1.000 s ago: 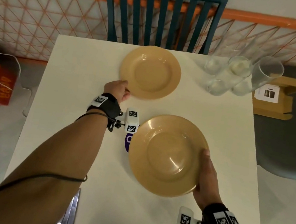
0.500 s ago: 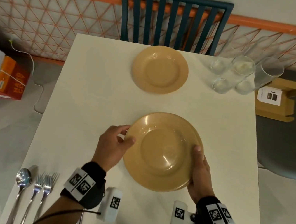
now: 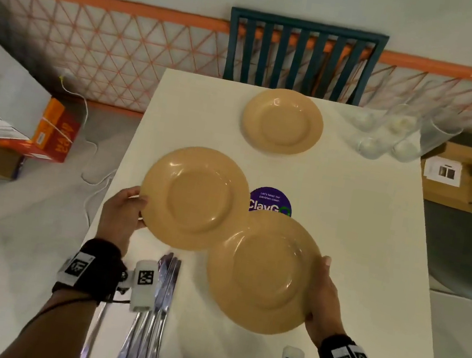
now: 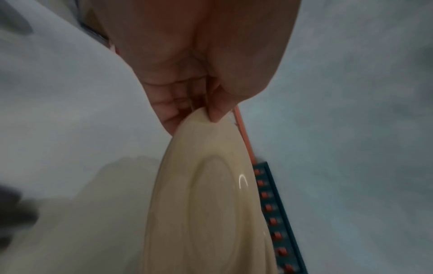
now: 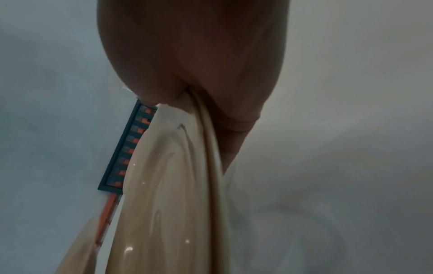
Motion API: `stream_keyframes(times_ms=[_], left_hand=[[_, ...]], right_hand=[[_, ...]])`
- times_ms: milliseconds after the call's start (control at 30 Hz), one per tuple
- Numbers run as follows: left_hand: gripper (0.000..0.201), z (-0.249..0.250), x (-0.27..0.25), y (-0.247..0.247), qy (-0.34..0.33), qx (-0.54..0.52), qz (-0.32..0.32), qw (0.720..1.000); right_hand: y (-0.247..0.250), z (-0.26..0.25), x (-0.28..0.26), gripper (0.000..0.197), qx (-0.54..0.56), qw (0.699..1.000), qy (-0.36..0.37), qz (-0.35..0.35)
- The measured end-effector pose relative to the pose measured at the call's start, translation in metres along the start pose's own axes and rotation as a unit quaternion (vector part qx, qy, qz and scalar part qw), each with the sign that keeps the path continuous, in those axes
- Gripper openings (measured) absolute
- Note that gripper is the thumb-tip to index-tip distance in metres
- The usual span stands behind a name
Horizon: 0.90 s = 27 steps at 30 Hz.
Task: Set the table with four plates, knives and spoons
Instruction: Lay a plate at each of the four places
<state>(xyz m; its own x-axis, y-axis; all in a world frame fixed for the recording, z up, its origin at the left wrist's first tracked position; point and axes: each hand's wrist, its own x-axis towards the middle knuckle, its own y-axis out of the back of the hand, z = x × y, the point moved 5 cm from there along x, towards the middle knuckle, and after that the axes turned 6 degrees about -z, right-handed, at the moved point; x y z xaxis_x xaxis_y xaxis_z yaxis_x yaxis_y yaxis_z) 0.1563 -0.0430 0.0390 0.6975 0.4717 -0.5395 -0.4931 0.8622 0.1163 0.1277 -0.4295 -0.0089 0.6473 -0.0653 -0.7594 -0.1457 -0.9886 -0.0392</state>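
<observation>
In the head view, a tan plate (image 3: 194, 198) is held at its left rim by the left hand (image 3: 122, 216), left of the middle of the frame. In the left wrist view the thumb is seen pressed on top of the rim, with the fingers (image 4: 168, 113) curled under it. A second plate (image 3: 263, 271) is held at its right rim by the right hand (image 3: 322, 297), lower and to the right; its upper left edge lies over the edge of the first plate. In the right wrist view two stacked rims seem to be gripped, but this cannot be told surely. A third plate (image 3: 282, 121) is lying on the tabletop (image 3: 359, 229) near the far edge, before a chair (image 3: 303, 56). Cutlery (image 3: 151, 314) is seen at the lower edge, beside the left wrist. Glasses (image 3: 390, 135) are standing at the upper right corner of the tabletop.
</observation>
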Motion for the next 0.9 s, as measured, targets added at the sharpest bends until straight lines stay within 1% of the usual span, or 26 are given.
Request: stream_keyframes(times_ms=[100,200,300,367,533,600,633,700,733,767,800,833,867,900], left_hand=[[0.027,0.003,0.03,0.026,0.02,-0.024,0.043,0.999],[0.023,-0.002,0.057,0.042,0.049,-0.027,0.063,0.996],[0.023,-0.015,0.084,0.054,0.081,-0.013,0.065,0.995],[0.026,-0.021,0.095,0.058,0.09,-0.006,0.062,0.994],[0.029,-0.03,0.105,0.066,0.11,0.019,0.068,0.991],[0.026,-0.034,0.112,0.074,0.107,0.101,0.049,0.988],[0.028,-0.034,0.115,0.078,0.106,0.172,0.052,0.978],[0.043,-0.018,0.096,0.077,0.075,0.258,0.08,0.96],[0.045,-0.009,0.082,0.074,0.046,0.283,0.102,0.953],[0.045,0.0,0.064,0.065,0.013,0.304,0.111,0.946],[0.043,0.002,0.047,0.054,-0.02,0.301,0.107,0.947],[0.04,0.005,0.026,0.039,-0.05,0.296,0.076,0.951],[0.037,0.002,0.007,0.021,-0.074,0.283,0.026,0.956],[0.036,-0.005,-0.011,0.001,-0.085,0.272,-0.038,0.958]], right_hand=[[-0.003,0.01,-0.005,0.059,-0.014,1.0,-0.026,0.012],[-0.009,0.018,-0.009,0.054,-0.015,0.999,-0.032,0.01],[-0.012,0.027,-0.011,0.062,-0.015,0.999,-0.037,0.019],[-0.014,0.031,-0.012,0.065,-0.016,0.999,-0.033,0.02],[-0.022,0.038,-0.014,0.058,-0.007,1.0,-0.025,0.012],[-0.025,0.038,-0.014,0.057,-0.005,1.0,-0.024,0.009],[-0.026,0.038,-0.013,0.057,-0.003,1.0,-0.024,0.009],[-0.029,0.036,-0.014,0.054,0.001,1.0,-0.019,0.01],[-0.029,0.034,-0.014,0.053,0.004,1.0,-0.015,0.01],[-0.03,0.033,-0.015,0.051,0.008,1.0,-0.011,0.009],[-0.03,0.032,-0.016,0.05,0.016,1.0,-0.007,0.006],[-0.03,0.03,-0.017,0.049,0.026,1.0,-0.003,0.001],[-0.029,0.029,-0.019,0.049,0.037,0.999,0.004,-0.006],[-0.027,0.029,-0.02,0.048,0.048,0.999,0.011,-0.011]])
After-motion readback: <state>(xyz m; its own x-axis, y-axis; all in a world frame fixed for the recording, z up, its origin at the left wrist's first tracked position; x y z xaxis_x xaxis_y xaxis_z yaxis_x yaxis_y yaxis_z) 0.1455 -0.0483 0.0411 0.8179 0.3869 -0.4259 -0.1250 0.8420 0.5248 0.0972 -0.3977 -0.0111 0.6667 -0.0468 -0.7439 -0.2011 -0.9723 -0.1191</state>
